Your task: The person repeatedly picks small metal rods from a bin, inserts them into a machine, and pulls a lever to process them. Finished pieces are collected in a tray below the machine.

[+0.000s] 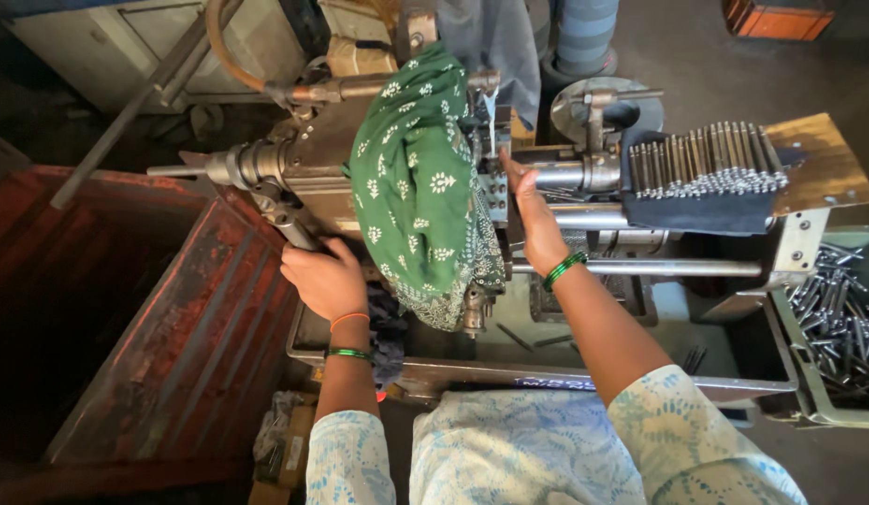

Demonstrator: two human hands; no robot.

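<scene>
Scene: a person in a pale blue patterned top stands at a small metal lathe (547, 201) in a workshop, seen from above — both bare hands on the machine.
Left hand (324, 277): at 9 o'clock from the machine's middle, fingers curled round the lower end of a dark lever (287, 217) that slants down from the spindle end; an orange band and a green bangle sit on that wrist.
Right hand (535, 220): at centre, fingers stretched toward 12 o'clock, tips up against the work area beside the cloth; whether they pinch a part there cannot be told, as the cloth and the machine hide them. A green bangle circles this wrist.
Cloth (416, 187): green with white flower prints, draped over the head of the lathe between the two hands, hanging down toward 6 o'clock.
Coolant: a thin pale stream falls at 12 o'clock just above the right fingertips.
Pins (706, 159): a row of short metal rods lies side by side on a dark pad at 2 o'clock, on a wooden board (823, 164) fixed to the machine's right end.
Tray (841, 327): at 4 o'clock, a bin with a loose heap of more metal rods.
Bin (173, 337): a big rust-red metal box fills the 8 o'clock side, just beside the left forearm.
Pan (640, 365): a grey trough under the lathe, a few stray rods lying in it.
</scene>
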